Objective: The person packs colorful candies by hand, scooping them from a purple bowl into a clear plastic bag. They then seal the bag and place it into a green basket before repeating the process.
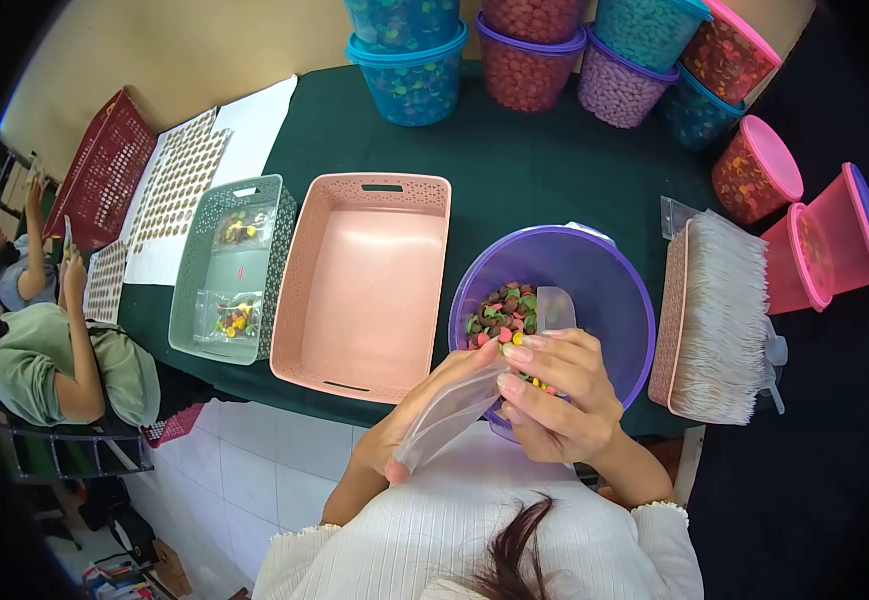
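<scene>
Evidently mid-filling: left hand (409,425) and right hand (554,395) both pinch a clear zip bag (454,410) over the purple tub (609,290) of candies (504,310) — next, likely, scooping sweets in.

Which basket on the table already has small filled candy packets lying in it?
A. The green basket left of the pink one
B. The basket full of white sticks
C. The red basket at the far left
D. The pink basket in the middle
A: the green basket holds two clear candy packets, while the pink basket beside it holds none.
</scene>
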`<move>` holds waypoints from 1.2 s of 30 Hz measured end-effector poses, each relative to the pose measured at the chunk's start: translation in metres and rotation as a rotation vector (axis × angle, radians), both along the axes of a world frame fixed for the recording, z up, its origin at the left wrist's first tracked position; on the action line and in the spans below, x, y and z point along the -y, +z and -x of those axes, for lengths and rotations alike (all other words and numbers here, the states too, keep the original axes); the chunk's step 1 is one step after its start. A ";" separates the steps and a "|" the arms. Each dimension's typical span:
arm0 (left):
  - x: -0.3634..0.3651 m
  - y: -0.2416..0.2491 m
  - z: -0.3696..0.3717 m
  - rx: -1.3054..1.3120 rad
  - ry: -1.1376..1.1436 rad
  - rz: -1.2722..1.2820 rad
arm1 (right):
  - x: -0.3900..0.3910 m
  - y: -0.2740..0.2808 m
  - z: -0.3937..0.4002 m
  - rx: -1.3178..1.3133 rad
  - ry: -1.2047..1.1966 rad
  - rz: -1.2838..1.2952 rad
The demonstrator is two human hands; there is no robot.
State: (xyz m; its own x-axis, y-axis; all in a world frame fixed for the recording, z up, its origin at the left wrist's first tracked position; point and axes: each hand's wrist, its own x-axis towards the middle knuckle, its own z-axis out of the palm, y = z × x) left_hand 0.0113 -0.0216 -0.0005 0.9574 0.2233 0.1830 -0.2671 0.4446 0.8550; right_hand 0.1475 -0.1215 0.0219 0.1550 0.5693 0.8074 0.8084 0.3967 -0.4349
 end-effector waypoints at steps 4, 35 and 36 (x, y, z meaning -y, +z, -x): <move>0.005 -0.005 0.002 -0.043 0.035 0.025 | 0.001 0.001 0.000 0.004 -0.015 -0.063; -0.034 0.009 0.024 -0.136 0.629 -0.651 | -0.014 -0.048 -0.062 0.329 0.036 1.964; -0.033 0.006 0.024 -0.126 0.603 -0.640 | -0.015 -0.050 -0.059 0.388 0.069 2.042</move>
